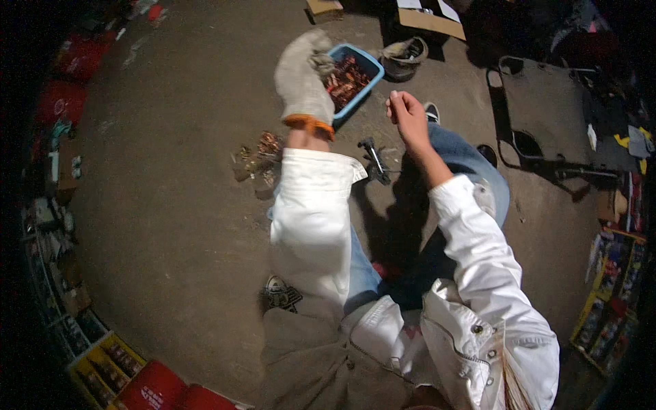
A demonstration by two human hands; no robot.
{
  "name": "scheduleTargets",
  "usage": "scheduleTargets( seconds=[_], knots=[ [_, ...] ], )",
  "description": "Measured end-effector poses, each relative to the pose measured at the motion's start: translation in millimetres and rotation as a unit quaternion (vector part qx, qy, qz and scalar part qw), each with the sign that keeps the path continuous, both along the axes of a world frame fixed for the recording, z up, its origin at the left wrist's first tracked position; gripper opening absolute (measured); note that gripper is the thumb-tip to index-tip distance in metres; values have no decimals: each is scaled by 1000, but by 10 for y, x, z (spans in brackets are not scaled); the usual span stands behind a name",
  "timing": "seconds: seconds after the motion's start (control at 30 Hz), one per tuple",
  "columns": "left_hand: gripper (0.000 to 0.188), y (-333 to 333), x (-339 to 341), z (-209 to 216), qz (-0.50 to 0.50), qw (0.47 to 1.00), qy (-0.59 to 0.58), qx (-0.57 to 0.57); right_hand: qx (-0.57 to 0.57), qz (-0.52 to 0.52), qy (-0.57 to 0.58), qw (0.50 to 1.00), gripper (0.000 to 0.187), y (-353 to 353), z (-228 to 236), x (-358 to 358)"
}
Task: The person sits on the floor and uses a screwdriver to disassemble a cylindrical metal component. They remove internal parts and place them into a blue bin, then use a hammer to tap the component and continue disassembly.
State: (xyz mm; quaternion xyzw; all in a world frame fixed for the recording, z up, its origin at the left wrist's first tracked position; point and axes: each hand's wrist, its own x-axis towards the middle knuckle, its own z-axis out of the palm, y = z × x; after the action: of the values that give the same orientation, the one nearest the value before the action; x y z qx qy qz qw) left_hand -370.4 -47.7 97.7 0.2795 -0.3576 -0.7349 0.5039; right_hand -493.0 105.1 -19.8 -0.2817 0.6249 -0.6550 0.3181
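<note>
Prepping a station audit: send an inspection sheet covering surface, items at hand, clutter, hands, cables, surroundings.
Surface: brown-grey floor, pale marks at upper left.
Items at hand: blue tub holding reddish-brown pieces.
Clutter: scrap pile on floor; black-and-silver device; dark round container beside the tub.
Hands: left hand gloved, overlapping the tub's left side in view, grip unclear; right hand bare, right of the tub, grip unclear.
Cables: nothing seen.
Surroundings: metal-framed seat at right; cardboard box at top; yellow-edged rack at lower left.
</note>
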Motion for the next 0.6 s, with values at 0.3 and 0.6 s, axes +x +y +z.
scheduleTargets(
  seconds=[0.3,0.6],
  knots=[
    [27,66,354,311,34,992,34,121,461,-82,-9,883,38,923,-2361,829],
    [17,7,107,36,-35,994,63,80,550,79,227,799,61,646,-2438,795]
  ],
)
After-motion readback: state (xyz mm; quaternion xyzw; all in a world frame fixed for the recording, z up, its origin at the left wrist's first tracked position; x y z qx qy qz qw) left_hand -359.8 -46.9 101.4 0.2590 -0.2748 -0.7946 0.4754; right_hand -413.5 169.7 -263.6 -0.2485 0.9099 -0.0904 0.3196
